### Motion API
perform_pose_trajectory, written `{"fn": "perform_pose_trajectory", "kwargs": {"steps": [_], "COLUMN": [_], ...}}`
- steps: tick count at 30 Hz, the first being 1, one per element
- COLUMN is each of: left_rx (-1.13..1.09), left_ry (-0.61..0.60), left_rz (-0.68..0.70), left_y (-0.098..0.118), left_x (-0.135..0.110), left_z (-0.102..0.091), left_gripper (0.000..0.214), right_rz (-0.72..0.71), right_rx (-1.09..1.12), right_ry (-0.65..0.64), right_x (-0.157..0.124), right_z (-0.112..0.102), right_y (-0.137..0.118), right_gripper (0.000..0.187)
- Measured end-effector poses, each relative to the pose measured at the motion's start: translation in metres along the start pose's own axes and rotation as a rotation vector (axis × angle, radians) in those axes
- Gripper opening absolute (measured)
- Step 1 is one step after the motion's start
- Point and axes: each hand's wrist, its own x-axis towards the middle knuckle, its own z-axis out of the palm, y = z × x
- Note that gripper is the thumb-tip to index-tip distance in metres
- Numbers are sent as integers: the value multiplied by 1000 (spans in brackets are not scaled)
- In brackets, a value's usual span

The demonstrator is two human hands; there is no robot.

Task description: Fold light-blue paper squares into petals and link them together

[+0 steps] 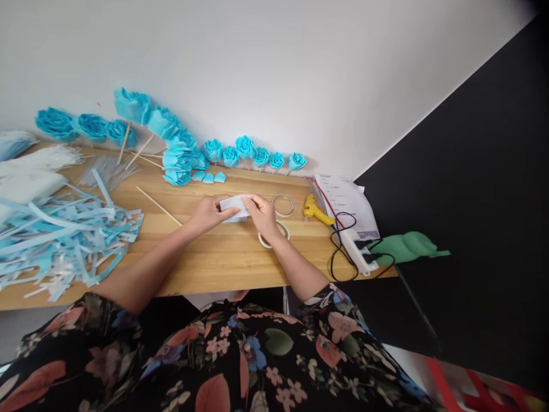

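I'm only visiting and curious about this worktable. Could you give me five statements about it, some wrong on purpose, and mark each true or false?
1. The left hand and right hand both hold a pale sheet. True.
2. The glue gun is red. False: it is yellow.
3. Blue flowers line the wall side of the table. True.
4. The pile of strips lies to the right of both hands. False: it lies to their left.
5. The power strip has black plugs in it. True.
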Motion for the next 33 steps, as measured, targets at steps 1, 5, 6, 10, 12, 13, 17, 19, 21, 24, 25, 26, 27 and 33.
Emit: {"fn": "perform_pose_trajectory", "kwargs": {"steps": [1, 5, 6, 10, 12, 13, 17, 19, 21, 24, 25, 26, 27, 33], "left_rx": [14, -78, -114, -198, -219, -227, -237, -222, -202, -179, -174, -170, -172, -137], "left_ry": [10, 53, 67, 125, 139, 142, 121, 96, 88, 107, 110, 108, 103, 52], "left_rz": [-9, -58, -66, -95, -107, -108, -95, -89, -79, -55, -52, -53, -57, -84], "left_y": [-1, -2, -2, -2, -3, -4, -4, -3, -2, -3, -3, -3, -4, -2], "left_x": [0, 4, 5, 9, 9, 10, 8, 8, 7, 7, 7, 8, 8, 7], "left_z": [0, -5, -7, -9, -9, -9, -8, -8, -8, -8, -8, -8, -8, -8], "left_gripper": [37, 37, 38, 44, 47, 48, 46, 43, 41, 39, 39, 39, 40, 39], "right_rz": [1, 48, 54, -17, -67, -81, -84, -87, -96, -99, -97, -95, -93, -94], "right_rx": [10, 83, 104, 122, 87, 65, -14, -19, -6, 3, 2, 2, 3, -29], "right_ry": [0, 63, 72, 14, -43, -64, -89, -84, -85, -118, -126, -131, -130, -107], "right_x": [0, 4, 5, 8, 9, 9, 10, 11, 12, 12, 11, 11, 11, 11], "right_z": [0, -3, -5, -13, -16, -17, -18, -17, -16, -15, -15, -15, -15, -14], "right_y": [1, 3, 3, 0, -1, -1, -1, 1, 2, 4, 4, 4, 4, 5], "right_gripper": [39, 41, 44, 45, 40, 36, 24, 19, 16, 16, 16, 16, 17, 19]}}
